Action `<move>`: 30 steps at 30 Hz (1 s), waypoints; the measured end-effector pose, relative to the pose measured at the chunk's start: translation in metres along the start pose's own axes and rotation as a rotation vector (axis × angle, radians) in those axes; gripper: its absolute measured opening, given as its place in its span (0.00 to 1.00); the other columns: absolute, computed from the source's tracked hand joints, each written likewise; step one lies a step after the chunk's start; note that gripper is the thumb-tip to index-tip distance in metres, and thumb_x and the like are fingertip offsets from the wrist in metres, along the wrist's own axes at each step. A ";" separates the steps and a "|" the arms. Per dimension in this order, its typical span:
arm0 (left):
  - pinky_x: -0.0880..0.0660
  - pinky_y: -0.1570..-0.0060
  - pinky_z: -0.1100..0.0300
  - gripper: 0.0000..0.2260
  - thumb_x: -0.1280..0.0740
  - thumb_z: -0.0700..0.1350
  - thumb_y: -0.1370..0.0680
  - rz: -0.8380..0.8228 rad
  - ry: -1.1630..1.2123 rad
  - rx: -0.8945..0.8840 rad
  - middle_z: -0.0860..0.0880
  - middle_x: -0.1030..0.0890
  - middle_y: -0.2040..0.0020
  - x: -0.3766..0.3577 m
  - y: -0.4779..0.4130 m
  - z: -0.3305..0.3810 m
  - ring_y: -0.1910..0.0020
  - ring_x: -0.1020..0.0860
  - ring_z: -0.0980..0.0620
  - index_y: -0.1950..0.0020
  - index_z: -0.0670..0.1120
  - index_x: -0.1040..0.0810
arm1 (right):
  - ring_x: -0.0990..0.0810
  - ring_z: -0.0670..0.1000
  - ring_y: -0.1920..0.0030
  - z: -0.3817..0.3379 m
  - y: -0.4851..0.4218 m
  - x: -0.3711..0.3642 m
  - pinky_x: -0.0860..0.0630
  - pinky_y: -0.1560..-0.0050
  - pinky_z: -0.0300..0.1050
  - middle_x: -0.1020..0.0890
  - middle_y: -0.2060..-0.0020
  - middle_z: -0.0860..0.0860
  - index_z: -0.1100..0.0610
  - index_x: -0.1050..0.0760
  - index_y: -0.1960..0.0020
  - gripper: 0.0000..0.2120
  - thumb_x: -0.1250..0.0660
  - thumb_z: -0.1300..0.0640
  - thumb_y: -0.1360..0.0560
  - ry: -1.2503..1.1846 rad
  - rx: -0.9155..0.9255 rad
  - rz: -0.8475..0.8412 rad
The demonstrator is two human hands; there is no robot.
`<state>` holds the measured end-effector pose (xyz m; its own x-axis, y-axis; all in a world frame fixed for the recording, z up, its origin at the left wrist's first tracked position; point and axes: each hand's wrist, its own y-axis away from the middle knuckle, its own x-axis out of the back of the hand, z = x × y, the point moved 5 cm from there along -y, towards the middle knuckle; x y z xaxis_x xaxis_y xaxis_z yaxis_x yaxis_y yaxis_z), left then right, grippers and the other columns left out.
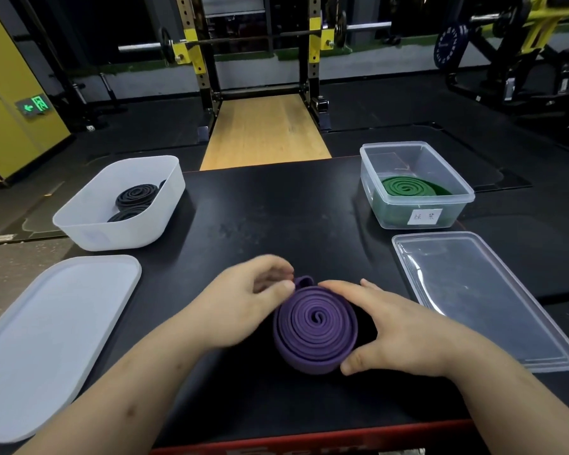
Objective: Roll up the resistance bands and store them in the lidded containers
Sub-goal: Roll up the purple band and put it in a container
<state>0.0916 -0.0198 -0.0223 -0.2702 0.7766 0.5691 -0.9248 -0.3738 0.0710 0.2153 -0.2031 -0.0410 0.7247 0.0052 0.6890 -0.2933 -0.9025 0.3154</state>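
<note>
A purple resistance band (pixel 316 326) lies coiled flat on the black table, near the front edge. Its loose end loops up at the far side. My left hand (pixel 243 300) curls round the coil's left side, thumb near that loose end. My right hand (pixel 395 330) wraps the coil's right side, fingers along the top, thumb at the bottom. A frosted white container (pixel 89 234) at back left holds two rolled black bands (pixel 137 197). A clear container (pixel 440 221) at back right holds a rolled green band (pixel 408 187).
A white lid (pixel 46 339) lies at the front left, partly over the table edge. A clear lid (pixel 483 300) lies at the right, below the clear container. The black table (pixel 260 218) has a red front rim. Gym racks and a barbell stand behind.
</note>
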 end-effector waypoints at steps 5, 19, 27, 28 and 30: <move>0.26 0.48 0.72 0.13 0.28 0.49 0.22 0.093 -0.294 0.137 0.62 0.16 0.52 0.006 -0.033 -0.003 0.50 0.20 0.66 0.39 0.58 0.18 | 0.60 0.40 0.19 -0.002 -0.001 0.001 0.50 0.20 0.47 0.42 0.24 0.27 0.30 0.48 0.21 0.51 0.19 0.43 0.33 0.013 0.003 0.008; 0.22 0.56 0.68 0.04 0.25 0.46 0.24 -0.005 -0.229 0.058 0.59 0.14 0.59 -0.009 -0.054 0.015 0.58 0.17 0.63 0.53 0.56 0.14 | 0.51 0.45 0.18 0.007 -0.011 -0.004 0.48 0.18 0.50 0.40 0.25 0.31 0.33 0.50 0.19 0.55 0.20 0.38 0.36 0.052 0.084 0.068; 0.23 0.43 0.63 0.14 0.39 0.38 0.17 0.009 -0.098 0.010 0.60 0.14 0.52 -0.016 -0.034 0.014 0.50 0.18 0.62 0.38 0.55 0.21 | 0.57 0.40 0.19 0.004 -0.011 -0.002 0.52 0.19 0.43 0.48 0.23 0.25 0.29 0.62 0.21 0.64 0.17 0.43 0.38 0.004 0.079 0.067; 0.23 0.41 0.59 0.15 0.38 0.37 0.19 0.006 -0.070 0.007 0.60 0.14 0.51 -0.017 -0.031 0.013 0.49 0.17 0.60 0.38 0.55 0.22 | 0.60 0.39 0.20 0.003 -0.012 -0.002 0.55 0.20 0.41 0.49 0.23 0.24 0.29 0.63 0.21 0.64 0.17 0.44 0.37 0.008 0.088 0.052; 0.23 0.38 0.56 0.16 0.36 0.36 0.21 0.010 -0.036 -0.013 0.58 0.14 0.49 -0.017 -0.025 0.011 0.46 0.18 0.59 0.39 0.55 0.23 | 0.63 0.38 0.21 0.000 -0.014 -0.004 0.58 0.22 0.38 0.50 0.24 0.22 0.27 0.64 0.22 0.64 0.17 0.45 0.36 0.012 0.111 0.027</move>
<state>0.1225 -0.0292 -0.0251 -0.2698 0.7537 0.5992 -0.9257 -0.3745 0.0542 0.2163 -0.1904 -0.0479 0.7096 -0.0156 0.7044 -0.2417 -0.9445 0.2226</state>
